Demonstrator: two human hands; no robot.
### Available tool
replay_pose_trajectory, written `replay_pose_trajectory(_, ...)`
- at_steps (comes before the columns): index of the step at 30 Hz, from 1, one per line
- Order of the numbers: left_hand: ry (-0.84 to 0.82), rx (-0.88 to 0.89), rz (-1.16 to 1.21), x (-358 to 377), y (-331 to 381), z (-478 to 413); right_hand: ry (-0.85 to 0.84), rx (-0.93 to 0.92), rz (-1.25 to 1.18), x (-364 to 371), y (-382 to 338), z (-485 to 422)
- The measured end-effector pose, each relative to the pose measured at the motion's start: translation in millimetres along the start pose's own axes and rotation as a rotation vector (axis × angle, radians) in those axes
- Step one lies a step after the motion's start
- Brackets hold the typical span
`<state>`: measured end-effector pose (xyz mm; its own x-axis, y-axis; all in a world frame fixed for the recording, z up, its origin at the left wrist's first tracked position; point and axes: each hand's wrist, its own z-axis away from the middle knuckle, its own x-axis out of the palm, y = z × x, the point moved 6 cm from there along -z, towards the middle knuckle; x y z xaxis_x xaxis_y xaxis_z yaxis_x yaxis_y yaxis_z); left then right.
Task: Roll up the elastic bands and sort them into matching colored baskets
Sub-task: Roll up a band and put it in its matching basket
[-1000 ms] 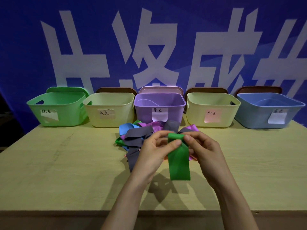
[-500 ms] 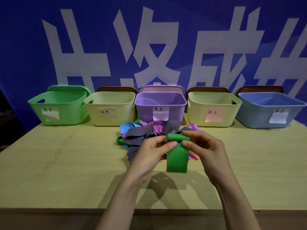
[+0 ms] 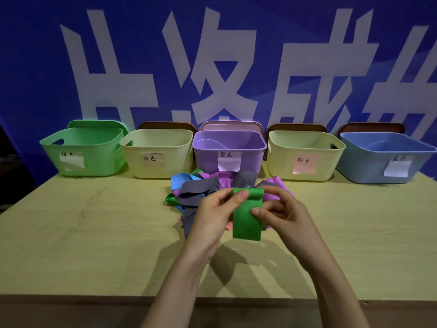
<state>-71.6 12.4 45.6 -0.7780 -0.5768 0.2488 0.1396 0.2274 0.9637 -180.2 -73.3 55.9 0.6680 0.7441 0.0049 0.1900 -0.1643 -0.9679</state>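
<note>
A green elastic band (image 3: 247,221) is held above the table in front of me, its top end rolled into a small coil and its tail hanging down. My left hand (image 3: 212,216) pinches the coil's left side with thumb on the front. My right hand (image 3: 283,214) grips the right side, thumb pressed on the band's face. Behind them lies a heap of loose bands (image 3: 201,190) in grey, blue, purple, pink and green. Five labelled baskets stand in a row at the back: green (image 3: 82,151), cream (image 3: 157,153), purple (image 3: 228,150), cream with a pink label (image 3: 305,155), blue (image 3: 383,157).
The wooden table (image 3: 94,233) runs to a front edge just below my forearms. A blue banner with large white characters hangs right behind the baskets. Lids stand upright behind the baskets.
The hanging green tail has grown shorter while the coil at the top has thickened. Both hands stay in about the same place over the heap.
</note>
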Motion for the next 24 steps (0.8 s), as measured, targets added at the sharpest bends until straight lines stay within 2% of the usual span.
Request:
replay_pose_trajectory(13,-0.044,0.048,-0.115,-4.7,-0.1,0.2,0.014,0.042,-0.048,-0.3,0.2,0.8)
replay_pose_trajectory(24,-0.088,-0.015,-0.101,-2.0,-10.8,1.8,0.087,-0.039,-0.071,-5.2,-0.1,-2.5)
